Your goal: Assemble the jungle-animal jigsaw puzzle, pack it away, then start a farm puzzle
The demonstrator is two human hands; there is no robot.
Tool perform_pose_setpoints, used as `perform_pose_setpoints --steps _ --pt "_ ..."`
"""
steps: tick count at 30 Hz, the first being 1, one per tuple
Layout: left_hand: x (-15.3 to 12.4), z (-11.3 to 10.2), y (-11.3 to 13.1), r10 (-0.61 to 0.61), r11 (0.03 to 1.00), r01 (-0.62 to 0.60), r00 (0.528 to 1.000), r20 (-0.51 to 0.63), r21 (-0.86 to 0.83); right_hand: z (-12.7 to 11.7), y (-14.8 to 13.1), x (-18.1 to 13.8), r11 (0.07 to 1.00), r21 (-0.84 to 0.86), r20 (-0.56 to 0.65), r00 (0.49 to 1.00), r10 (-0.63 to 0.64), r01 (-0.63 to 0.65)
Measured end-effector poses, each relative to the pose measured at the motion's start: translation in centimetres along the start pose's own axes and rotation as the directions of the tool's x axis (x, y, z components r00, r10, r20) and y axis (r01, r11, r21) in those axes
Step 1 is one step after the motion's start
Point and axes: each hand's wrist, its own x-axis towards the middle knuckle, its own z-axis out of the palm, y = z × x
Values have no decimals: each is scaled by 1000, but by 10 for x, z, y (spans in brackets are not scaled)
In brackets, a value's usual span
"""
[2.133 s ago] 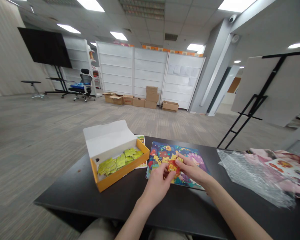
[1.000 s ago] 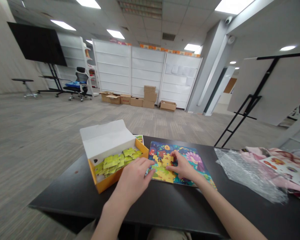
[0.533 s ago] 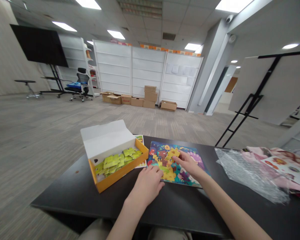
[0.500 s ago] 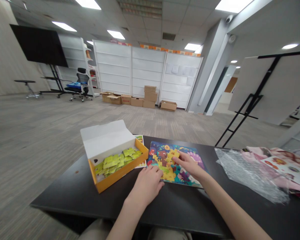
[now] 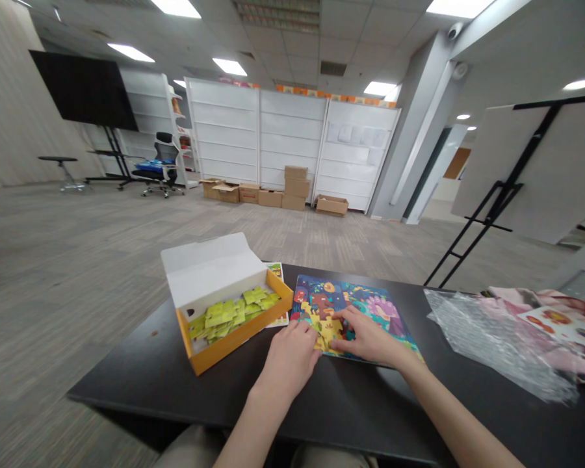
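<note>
Left of centre in the frame, an orange box [image 5: 242, 334] is standing open on the black table [image 5: 175, 400], and green pieces [image 5: 227, 315] are lying inside it. At lower centre, the left hand [image 5: 291, 354] is covering the puzzle's near left corner, fingers curling; I cannot tell whether they are gripping anything. The colourful puzzle [image 5: 344, 299] is lying flat just right of centre. There, the right hand [image 5: 368, 336] is reaching over it, thumb and 1 finger parting beside a yellow section [image 5: 328, 325]; any grip is staying unclear. At lower right, clear plastic wrap [image 5: 497, 344] is lying crumpled.
</note>
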Motion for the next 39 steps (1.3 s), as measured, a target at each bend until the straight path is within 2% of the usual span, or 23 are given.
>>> perform_pose_setpoints --steps 8,13,16,22,28,32,35,39 --pt "0 -4 4 10 999 -10 1000 2 42 -8 -8 -5 1000 1 55 998 -21 21" --pt "0 -6 3 20 999 -20 1000 3 34 -6 -9 -3 999 22 49 998 41 -42" --pt "0 -5 1 13 1000 -13 1000 -10 16 -1 -5 -2 991 103 31 996 88 -91" --pt "0 -5 -4 -20 998 20 1000 -8 -54 -1 8 3 900 424 139 989 47 -102" --pt "-2 -5 -6 -61 998 58 995 -74 -36 -13 13 7 845 528 58 997 60 -82" --pt "-4 -3 -4 -128 991 126 989 -67 -33 -5 13 9 777 603 125 984 129 -178" --pt "-5 -1 -4 -108 994 106 993 -56 -40 4 7 10 740 629 193 970 149 -239" --pt "-5 2 -4 -68 996 64 996 -58 -66 10 -5 10 710 657 222 965 138 -253"
